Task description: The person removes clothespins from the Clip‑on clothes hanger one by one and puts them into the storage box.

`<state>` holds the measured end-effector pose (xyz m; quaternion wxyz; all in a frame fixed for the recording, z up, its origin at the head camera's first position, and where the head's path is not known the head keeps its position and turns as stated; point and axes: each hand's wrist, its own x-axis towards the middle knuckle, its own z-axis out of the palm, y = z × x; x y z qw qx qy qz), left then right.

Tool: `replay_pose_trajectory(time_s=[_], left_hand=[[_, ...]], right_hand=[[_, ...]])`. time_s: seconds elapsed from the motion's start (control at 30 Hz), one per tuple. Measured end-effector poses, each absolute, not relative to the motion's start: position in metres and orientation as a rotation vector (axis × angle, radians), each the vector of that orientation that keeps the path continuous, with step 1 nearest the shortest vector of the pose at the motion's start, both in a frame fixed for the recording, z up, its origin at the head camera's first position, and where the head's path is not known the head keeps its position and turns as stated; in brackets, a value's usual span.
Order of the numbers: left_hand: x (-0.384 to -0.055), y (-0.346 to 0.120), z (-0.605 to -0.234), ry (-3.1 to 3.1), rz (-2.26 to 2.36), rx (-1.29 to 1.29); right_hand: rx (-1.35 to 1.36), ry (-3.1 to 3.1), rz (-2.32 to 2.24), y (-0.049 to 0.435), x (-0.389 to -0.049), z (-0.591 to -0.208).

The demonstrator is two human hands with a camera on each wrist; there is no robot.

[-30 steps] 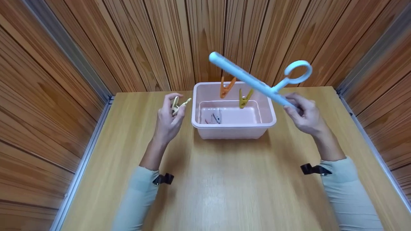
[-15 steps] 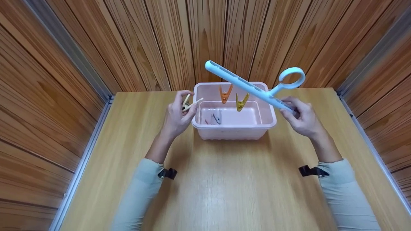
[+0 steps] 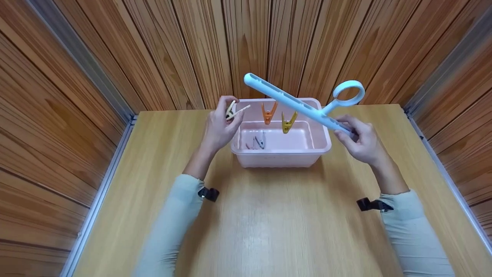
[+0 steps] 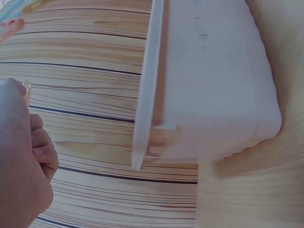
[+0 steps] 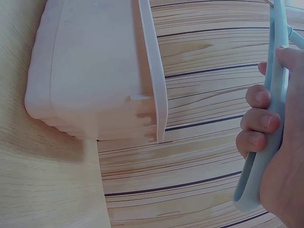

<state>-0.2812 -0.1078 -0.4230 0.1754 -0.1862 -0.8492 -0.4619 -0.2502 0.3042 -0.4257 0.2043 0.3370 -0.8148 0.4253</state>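
Observation:
In the head view my right hand (image 3: 359, 140) grips one end of a light blue hanger (image 3: 286, 97) with a ring hook, held tilted above the bin. From its bar hang an orange clothespin (image 3: 268, 115) and a mustard-yellow clothespin (image 3: 287, 124). Over the bin's left rim, my left hand (image 3: 223, 125) pinches a pale yellow clothespin (image 3: 231, 113) between thumb and fingers, its legs spread. That clothespin is apart from the hanger. The right wrist view shows fingers (image 5: 260, 121) curled round the blue bar; in the left wrist view the clothespin is mostly hidden behind the hand.
A pink plastic bin (image 3: 280, 151) stands on the wooden table (image 3: 253, 215) near the back wall. Inside, at its left, lie a few small clothespins (image 3: 258, 142), grey and reddish. Wood-panelled walls (image 3: 207, 50) rise at the back and both sides.
My left hand has moved right and away from me with the pale yellow clothespin, reaching the bin's left rim. The hanger dropped slightly at first, then stayed nearly still.

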Motion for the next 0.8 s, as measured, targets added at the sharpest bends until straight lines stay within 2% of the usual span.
replay_pose_trajectory(time_s=[0.3,0.53,0.8], left_hand=[[-0.3,-0.099,-0.441,-2.556,-1.33,-0.42],[-0.307,-0.097,-0.44,-2.708,-1.479,-0.302],[-0.308,-0.103,-0.44,-2.636,-1.774,-0.366]], right_hand=[[0.926,-2.281,1.175,0.304,-0.251,-0.428],[0.896,-2.302,1.185,0.305,-0.248,-0.428],[0.883,-2.3,1.182,0.306,-0.25,-0.429]])
